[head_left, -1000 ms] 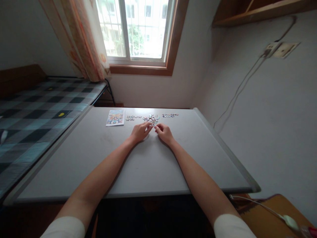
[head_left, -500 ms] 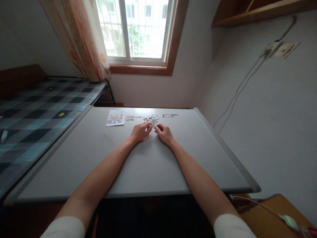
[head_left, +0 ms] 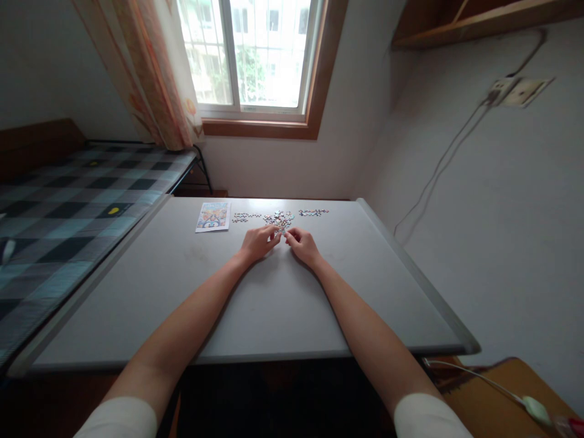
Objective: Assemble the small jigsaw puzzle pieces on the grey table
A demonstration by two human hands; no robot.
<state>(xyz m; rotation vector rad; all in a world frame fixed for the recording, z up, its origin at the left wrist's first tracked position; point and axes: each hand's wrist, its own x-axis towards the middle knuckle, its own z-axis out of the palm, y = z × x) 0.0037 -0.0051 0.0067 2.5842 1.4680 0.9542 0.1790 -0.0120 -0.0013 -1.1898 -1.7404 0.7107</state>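
A heap of jigsaw puzzle pieces lies on the grey table in front of my hands. My left hand is at the near left edge of the heap, its fingers bent down and the thumb apart from them. Close beside it, my right hand has thumb and forefinger pinched at a tiny puzzle piece, mostly hidden by the fingertips. Loose and joined pieces lie left of the heap, and another group of pieces is to its right. A printed picture sheet lies farther left.
The grey table has raised edging along its sides. A bed with a checked cover stands on the left, below a curtain. On the right, a cable hangs from a wall socket.
Both hands stay almost in place by the heap, with only slight finger movement. The pieces around them look the same.
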